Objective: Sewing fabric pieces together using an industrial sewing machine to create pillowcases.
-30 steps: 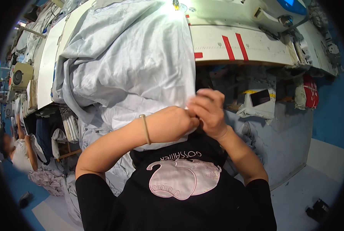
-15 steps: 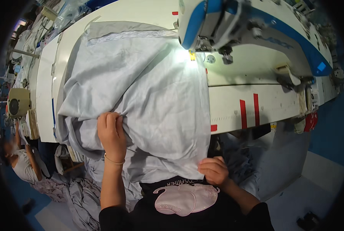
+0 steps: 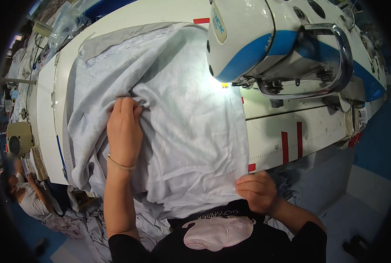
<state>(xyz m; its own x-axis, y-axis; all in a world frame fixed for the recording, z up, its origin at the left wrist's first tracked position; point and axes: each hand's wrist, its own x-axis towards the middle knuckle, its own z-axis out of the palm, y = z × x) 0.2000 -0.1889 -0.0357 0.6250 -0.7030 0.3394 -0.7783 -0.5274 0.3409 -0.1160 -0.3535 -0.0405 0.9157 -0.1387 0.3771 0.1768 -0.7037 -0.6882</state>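
Observation:
Pale grey-blue fabric (image 3: 195,131) is spread over the sewing table and hangs over its near edge. My left hand (image 3: 124,133) pinches a bunched fold near the middle left of the cloth, its fingertips partly hidden by the folds. At the near right corner, my right hand (image 3: 257,191) grips the fabric edge between thumb and curled fingers. The cloth's right edge runs up under the lit head of a white and blue sewing machine (image 3: 243,39). A wrinkled band (image 3: 129,44) of the cloth lies along its far edge.
Red tape strips (image 3: 284,147) mark the white table (image 3: 270,153) to the right. A chrome loop handle (image 3: 346,57) sticks out from the machine. Heaped cloth (image 3: 97,234) lies below at the left. Another person (image 3: 37,199) is at the far left.
My left hand has moved farther up the cloth, bunching it more. My right hand, still gripping the corner, has shifted slightly right and up. The machine head appears larger and lower in view.

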